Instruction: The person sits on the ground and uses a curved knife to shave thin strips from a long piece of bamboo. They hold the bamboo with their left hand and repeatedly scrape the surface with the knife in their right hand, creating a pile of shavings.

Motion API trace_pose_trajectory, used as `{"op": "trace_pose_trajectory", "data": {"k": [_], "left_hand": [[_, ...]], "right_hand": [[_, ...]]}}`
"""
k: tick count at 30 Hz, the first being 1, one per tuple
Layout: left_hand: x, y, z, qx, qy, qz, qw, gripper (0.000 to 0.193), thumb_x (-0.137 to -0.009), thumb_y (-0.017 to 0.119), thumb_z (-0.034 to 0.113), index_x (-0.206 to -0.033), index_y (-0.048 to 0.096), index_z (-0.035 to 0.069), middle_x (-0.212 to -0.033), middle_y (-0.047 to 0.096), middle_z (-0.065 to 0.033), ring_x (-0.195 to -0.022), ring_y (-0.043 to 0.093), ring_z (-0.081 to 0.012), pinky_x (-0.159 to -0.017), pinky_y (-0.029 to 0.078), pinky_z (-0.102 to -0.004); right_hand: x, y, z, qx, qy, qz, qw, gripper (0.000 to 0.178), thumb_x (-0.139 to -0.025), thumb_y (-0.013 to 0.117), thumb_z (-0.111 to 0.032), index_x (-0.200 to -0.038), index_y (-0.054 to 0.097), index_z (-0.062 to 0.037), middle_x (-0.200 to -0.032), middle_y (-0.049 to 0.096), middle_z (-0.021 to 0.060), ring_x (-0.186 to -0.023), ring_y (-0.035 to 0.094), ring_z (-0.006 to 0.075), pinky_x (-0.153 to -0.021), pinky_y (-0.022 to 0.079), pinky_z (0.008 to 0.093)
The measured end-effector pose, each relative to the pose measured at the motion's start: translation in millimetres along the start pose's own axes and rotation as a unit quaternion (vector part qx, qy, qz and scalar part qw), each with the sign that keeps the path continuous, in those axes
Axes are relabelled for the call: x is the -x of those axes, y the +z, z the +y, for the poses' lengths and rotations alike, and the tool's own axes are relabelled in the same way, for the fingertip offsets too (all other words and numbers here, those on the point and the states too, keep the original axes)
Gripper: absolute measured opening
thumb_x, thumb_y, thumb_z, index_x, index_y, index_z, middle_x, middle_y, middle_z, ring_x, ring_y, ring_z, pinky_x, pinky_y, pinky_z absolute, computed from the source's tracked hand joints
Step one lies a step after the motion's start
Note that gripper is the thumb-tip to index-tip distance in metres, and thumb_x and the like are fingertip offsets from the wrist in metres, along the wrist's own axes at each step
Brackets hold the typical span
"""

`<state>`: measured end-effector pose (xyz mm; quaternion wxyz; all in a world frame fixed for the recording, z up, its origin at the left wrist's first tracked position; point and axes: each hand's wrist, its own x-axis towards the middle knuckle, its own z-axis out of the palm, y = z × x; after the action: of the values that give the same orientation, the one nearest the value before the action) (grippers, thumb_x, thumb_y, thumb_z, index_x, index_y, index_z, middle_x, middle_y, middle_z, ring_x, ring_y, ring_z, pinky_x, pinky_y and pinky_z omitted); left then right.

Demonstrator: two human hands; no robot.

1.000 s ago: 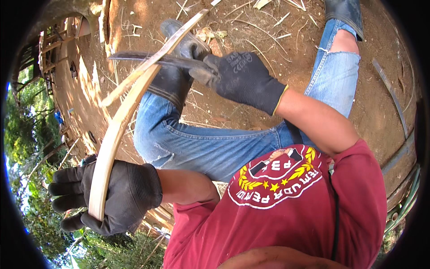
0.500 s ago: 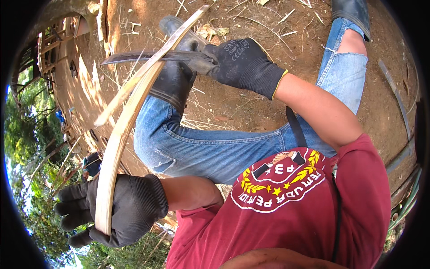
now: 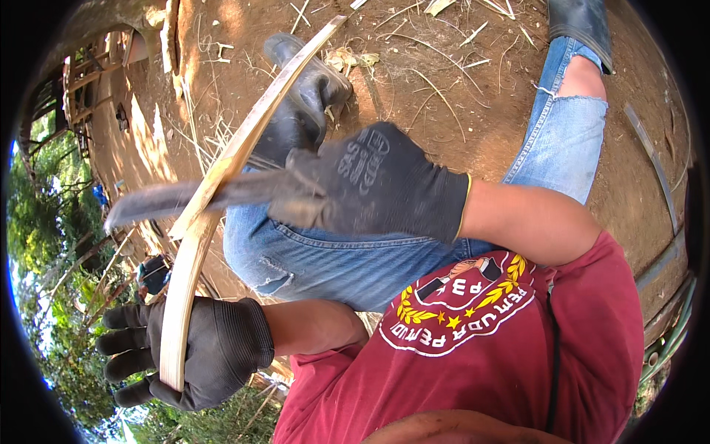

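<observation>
A long, pale, curved strip, which looks like split bamboo, runs from my left hand up past the boot. My left hand, in a black glove, holds its lower end across the palm; the fingers stretch out beyond it, and the thumb lies by the end. In my gloved right hand is the handle of a machete, fingers wrapped round it. Smeared by motion, the dark blade crosses the strip, under a layer split from it.
My rubber boot and bent jeans leg are close to the strip and blade. Shavings and thin slivers litter the brown dirt ground. Long flat strips lie at the right, and greenery shows at the left.
My right hand has drawn the machete down along the strip toward my left hand. The split between the layers now reaches lower. The left hand has barely moved.
</observation>
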<state>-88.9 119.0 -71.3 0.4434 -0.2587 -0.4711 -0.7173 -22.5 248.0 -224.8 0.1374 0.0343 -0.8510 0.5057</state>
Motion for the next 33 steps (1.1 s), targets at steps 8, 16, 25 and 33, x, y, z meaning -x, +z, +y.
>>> {"op": "trace_pose_trajectory", "data": {"k": [8,16,25,33], "left_hand": [[-6,-4,-13,-0.014,-0.017,0.05,0.999,0.037,-0.086,0.05,0.034,-0.11,0.06,0.009,-0.096,0.06,-0.0112,-0.096,0.057,-0.033,-0.096,0.041,-0.0545],[-16,-10,-3,0.174,-0.265,-0.088,0.944,0.038,-0.077,0.059,0.048,-0.067,0.052,0.013,-0.044,0.032,0.0027,-0.049,0.039,-0.0152,-0.07,0.044,-0.0347],[-44,52,40,0.334,-0.38,-0.115,0.855,0.029,-0.079,0.068,0.029,-0.06,0.052,0.014,-0.047,0.047,0.0037,-0.049,0.05,-0.0126,-0.067,0.047,-0.0302],[-57,69,30,0.194,-0.267,-0.225,0.917,0.021,-0.078,0.055,0.016,-0.058,0.053,0.02,-0.057,0.053,0.0069,-0.058,0.051,-0.0107,-0.075,0.042,-0.0339]], "right_hand": [[-24,-2,63,0.156,0.161,-0.136,0.965,0.058,-0.093,0.046,-0.056,-0.117,0.059,-0.0056,-0.086,0.069,0.0188,-0.08,0.069,0.0327,-0.068,0.054,0.045],[3,27,61,0.162,0.117,0.065,0.978,0.048,-0.092,0.054,-0.035,-0.134,0.05,-0.0134,-0.095,0.063,0.0126,-0.08,0.067,0.0294,-0.062,0.052,0.0435],[42,-37,11,0.258,0.095,0.027,0.961,0.031,-0.09,0.054,-0.026,-0.117,0.058,-0.0091,-0.084,0.061,0.0098,-0.07,0.067,0.0252,-0.056,0.052,0.0395],[43,-55,1,0.301,0.059,0.005,0.952,0.028,-0.087,0.055,-0.025,-0.108,0.056,-0.006,-0.078,0.061,0.009,-0.061,0.065,0.0211,-0.049,0.049,0.0357]]}}
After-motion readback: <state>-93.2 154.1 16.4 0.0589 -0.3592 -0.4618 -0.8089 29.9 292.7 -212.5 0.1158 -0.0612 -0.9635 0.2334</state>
